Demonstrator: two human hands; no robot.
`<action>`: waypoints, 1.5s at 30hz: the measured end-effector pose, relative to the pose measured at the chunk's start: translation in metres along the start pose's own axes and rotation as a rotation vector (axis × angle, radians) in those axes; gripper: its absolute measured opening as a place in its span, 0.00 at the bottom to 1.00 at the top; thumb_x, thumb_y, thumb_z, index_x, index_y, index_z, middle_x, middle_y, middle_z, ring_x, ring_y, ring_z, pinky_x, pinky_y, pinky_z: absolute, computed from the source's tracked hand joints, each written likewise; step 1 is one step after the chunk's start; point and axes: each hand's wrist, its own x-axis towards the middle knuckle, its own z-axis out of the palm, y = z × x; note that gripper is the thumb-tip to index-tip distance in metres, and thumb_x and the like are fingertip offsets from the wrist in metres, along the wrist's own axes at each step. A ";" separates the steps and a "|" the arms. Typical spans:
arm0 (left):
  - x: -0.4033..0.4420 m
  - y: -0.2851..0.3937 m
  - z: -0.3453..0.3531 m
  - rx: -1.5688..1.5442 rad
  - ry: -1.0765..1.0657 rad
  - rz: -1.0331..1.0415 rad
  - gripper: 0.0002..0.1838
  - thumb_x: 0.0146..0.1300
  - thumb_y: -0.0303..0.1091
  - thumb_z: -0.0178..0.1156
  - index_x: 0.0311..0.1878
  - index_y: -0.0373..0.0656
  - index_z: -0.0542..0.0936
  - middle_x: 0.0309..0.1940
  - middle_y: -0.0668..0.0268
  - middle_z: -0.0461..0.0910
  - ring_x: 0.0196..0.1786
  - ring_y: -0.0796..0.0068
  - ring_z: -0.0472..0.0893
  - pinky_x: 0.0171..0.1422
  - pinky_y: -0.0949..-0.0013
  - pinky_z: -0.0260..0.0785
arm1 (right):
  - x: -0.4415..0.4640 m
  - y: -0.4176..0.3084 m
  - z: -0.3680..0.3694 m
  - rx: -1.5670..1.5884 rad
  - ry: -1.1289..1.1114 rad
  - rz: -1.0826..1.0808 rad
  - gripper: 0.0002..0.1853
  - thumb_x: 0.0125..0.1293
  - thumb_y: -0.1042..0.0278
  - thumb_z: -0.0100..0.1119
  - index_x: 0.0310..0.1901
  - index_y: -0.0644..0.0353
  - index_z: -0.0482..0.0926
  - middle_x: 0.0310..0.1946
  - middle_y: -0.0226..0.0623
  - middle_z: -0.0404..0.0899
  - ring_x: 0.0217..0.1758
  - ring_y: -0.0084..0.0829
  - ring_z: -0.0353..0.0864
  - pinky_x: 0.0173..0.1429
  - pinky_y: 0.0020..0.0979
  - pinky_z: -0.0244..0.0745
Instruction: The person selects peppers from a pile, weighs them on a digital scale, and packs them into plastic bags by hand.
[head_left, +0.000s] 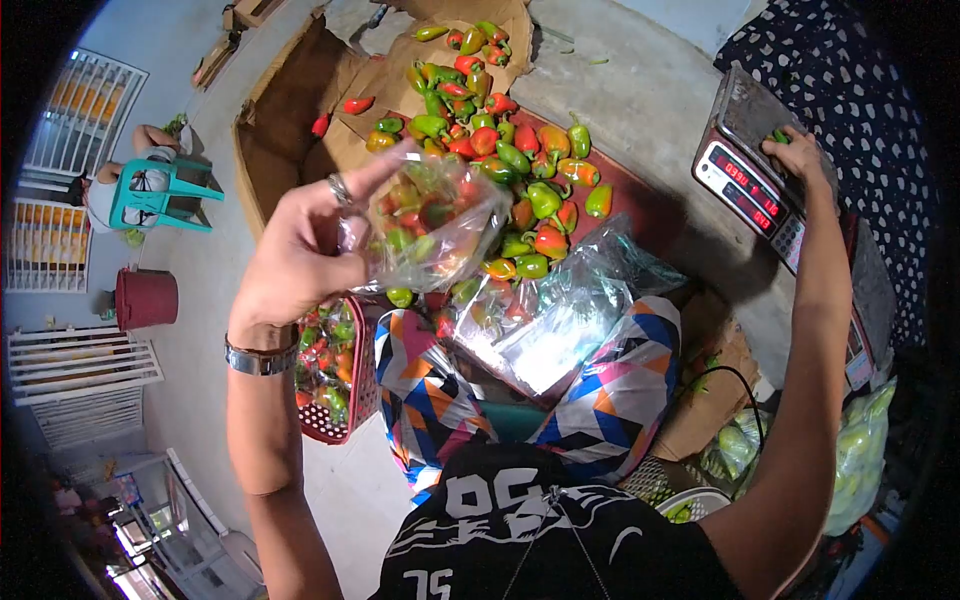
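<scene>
My left hand [310, 235], with a ring and a metal watch, is raised on the left, its fingers closed on a clear plastic bag [440, 225]. Peppers show through the bag. My right hand [797, 155] is at the digital scale [745, 110], its fingers round something small and green on the metal plate. Red digits glow on the scale's display. Red, green and orange peppers [490, 135] lie in a heap on cardboard in front of me. More clear plastic bags [560, 310] rest between my knees.
A red basket [362, 375] of bagged peppers stands by my left knee. Bags of green produce [862, 450] sit at the lower right. A person [103, 200] is at the far left near a teal chair [165, 190] and a red bucket [147, 298]. Spotted cloth [860, 110] hangs at the right.
</scene>
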 end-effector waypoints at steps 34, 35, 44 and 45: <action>0.015 -0.004 0.065 0.605 0.094 -0.025 0.39 0.53 0.23 0.69 0.72 0.39 0.74 0.38 0.64 0.74 0.36 0.75 0.75 0.43 0.69 0.71 | -0.368 -0.237 -0.061 2.687 -1.724 -0.334 0.24 0.62 0.48 0.61 0.47 0.64 0.79 0.58 0.53 0.77 0.58 0.48 0.77 0.65 0.50 0.73; 0.016 -0.006 0.066 0.567 0.064 -0.049 0.37 0.53 0.26 0.70 0.70 0.37 0.74 0.49 0.53 0.77 0.41 0.65 0.81 0.48 0.65 0.74 | -0.384 -0.253 -0.060 2.714 -1.748 -0.225 0.23 0.62 0.50 0.62 0.48 0.63 0.79 0.57 0.51 0.77 0.59 0.47 0.76 0.66 0.51 0.72; 0.005 -0.030 0.059 0.655 0.239 0.221 0.37 0.50 0.26 0.66 0.69 0.36 0.75 0.69 0.48 0.74 0.69 0.51 0.76 0.73 0.60 0.70 | -0.399 -0.299 -0.063 2.167 -1.282 -0.156 0.16 0.78 0.57 0.51 0.58 0.57 0.76 0.51 0.37 0.82 0.52 0.31 0.85 0.55 0.39 0.82; 0.005 -0.030 0.057 0.675 0.254 0.177 0.39 0.50 0.26 0.67 0.71 0.41 0.75 0.56 0.48 0.78 0.57 0.54 0.79 0.64 0.61 0.72 | -0.396 -0.302 -0.066 2.097 -1.229 -0.221 0.18 0.79 0.56 0.51 0.60 0.58 0.75 0.50 0.37 0.82 0.53 0.31 0.85 0.56 0.39 0.82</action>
